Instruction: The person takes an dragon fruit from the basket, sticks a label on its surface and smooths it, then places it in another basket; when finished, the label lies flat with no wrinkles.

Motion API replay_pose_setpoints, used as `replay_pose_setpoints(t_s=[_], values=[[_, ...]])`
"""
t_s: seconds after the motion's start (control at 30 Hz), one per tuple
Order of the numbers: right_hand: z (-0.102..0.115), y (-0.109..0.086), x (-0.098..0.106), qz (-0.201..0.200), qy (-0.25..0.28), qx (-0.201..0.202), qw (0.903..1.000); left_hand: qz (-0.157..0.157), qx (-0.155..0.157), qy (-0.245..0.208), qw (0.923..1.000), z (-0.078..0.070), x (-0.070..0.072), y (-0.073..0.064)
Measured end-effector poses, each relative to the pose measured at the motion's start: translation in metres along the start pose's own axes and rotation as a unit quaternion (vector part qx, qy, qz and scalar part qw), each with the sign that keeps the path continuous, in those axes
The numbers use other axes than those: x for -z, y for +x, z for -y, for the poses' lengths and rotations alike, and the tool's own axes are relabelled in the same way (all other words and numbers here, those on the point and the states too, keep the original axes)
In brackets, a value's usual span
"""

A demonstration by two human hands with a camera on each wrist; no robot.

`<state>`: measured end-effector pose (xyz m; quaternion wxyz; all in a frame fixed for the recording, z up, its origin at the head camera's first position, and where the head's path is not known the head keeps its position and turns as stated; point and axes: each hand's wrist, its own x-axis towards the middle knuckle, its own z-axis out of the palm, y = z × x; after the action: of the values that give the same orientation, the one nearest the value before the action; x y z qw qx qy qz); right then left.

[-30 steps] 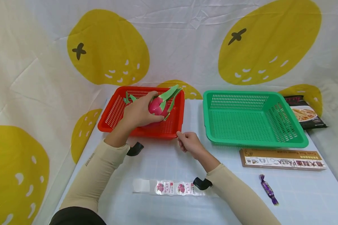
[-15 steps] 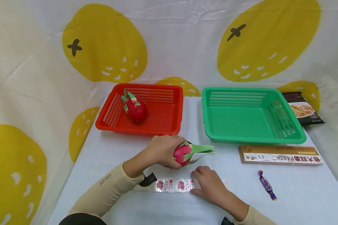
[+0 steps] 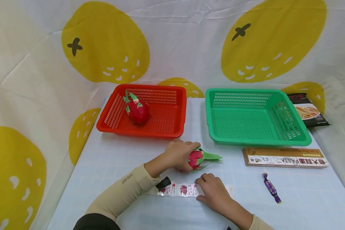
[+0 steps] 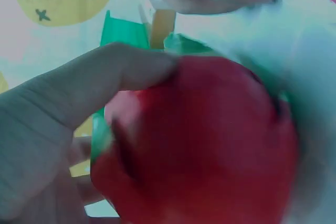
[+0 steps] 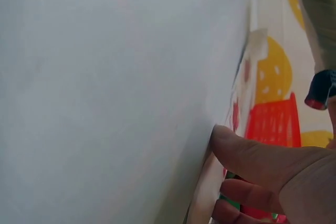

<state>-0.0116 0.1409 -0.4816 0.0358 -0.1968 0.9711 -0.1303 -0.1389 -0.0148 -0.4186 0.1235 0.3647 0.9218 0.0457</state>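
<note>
My left hand (image 3: pixel 179 157) grips a dragon fruit (image 3: pixel 196 159), pink with green leaf tips pointing right, low over the table between the baskets and a sticker strip. In the left wrist view the thumb and fingers wrap the fruit (image 4: pixel 210 145). The clear strip of stickers (image 3: pixel 184 190), printed with dragon fruit pictures, lies flat near the front. Across its right part sits my right hand (image 3: pixel 215 195), holding it with the thumb at the near edge and the fingers at the far edge. The right wrist view shows that thumb (image 5: pixel 236 145) at the strip's edge.
A second dragon fruit (image 3: pixel 138 111) lies in the red basket (image 3: pixel 143 133) at the back left. Right of it stands a green basket (image 3: pixel 261 142). Farther right are a pasta box (image 3: pixel 286 158), a purple wrapped candy (image 3: pixel 271 188) and a black food packet (image 3: pixel 311 113).
My left hand has lifted a dragon fruit from the red basket and brought it forward and right. My right hand has left the red basket's corner and come down onto the sticker strip.
</note>
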Motion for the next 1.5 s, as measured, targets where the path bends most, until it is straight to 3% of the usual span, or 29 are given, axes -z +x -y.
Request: replay_pose_setpoints(t_s=[0.13,0.37,0.43,0.53,0.6,0.67,0.77,0.83,0.9,1.07,1.2,1.3,1.4,1.5], values=[[0.002,0.000,0.001,0.008,0.003,-0.004,1.0000,-0.004,0.012,-0.052,0.9986,0.003,-0.003,0.000],[0.003,0.002,0.004,0.027,0.010,-0.017,0.9995,-0.014,-0.008,-0.131,0.9912,0.018,-0.007,-0.015],[0.003,0.003,0.004,0.035,0.012,-0.022,0.9991,-0.020,0.005,-0.168,0.9856,0.023,-0.006,-0.025],[0.004,0.003,0.004,0.041,0.015,-0.025,0.9987,-0.030,0.056,-0.208,0.9762,0.031,-0.003,-0.047],[0.004,0.003,0.004,0.041,0.017,-0.023,0.9987,-0.019,0.094,-0.207,0.9735,0.032,-0.007,-0.064],[0.004,0.002,0.004,0.040,0.022,-0.020,0.9988,-0.003,0.115,-0.180,0.9770,0.030,-0.018,-0.079],[0.003,0.001,0.004,0.041,0.030,-0.017,0.9986,0.022,0.109,-0.127,0.9856,0.020,-0.044,-0.092],[0.001,0.000,0.004,0.041,0.034,-0.016,0.9984,0.017,0.096,-0.104,0.9898,0.013,-0.061,-0.096],[0.000,0.000,0.004,0.040,0.037,-0.016,0.9984,0.009,0.086,-0.109,0.9903,0.008,-0.073,-0.096],[-0.002,0.000,0.005,0.027,0.037,-0.011,0.9989,0.012,0.064,-0.161,0.9849,0.007,-0.082,-0.087],[-0.004,-0.003,0.004,0.011,0.032,0.000,0.9994,0.049,0.043,-0.231,0.9708,0.012,-0.078,-0.080],[-0.006,-0.004,0.002,-0.003,0.030,0.018,0.9994,0.073,0.031,-0.296,0.9520,0.014,-0.075,-0.077],[-0.008,-0.005,0.000,-0.022,0.027,0.053,0.9980,0.092,0.039,-0.346,0.9329,0.016,-0.075,-0.075],[-0.006,-0.005,0.002,-0.040,0.042,0.081,0.9950,0.109,0.054,-0.375,0.9191,0.017,-0.076,-0.075]])
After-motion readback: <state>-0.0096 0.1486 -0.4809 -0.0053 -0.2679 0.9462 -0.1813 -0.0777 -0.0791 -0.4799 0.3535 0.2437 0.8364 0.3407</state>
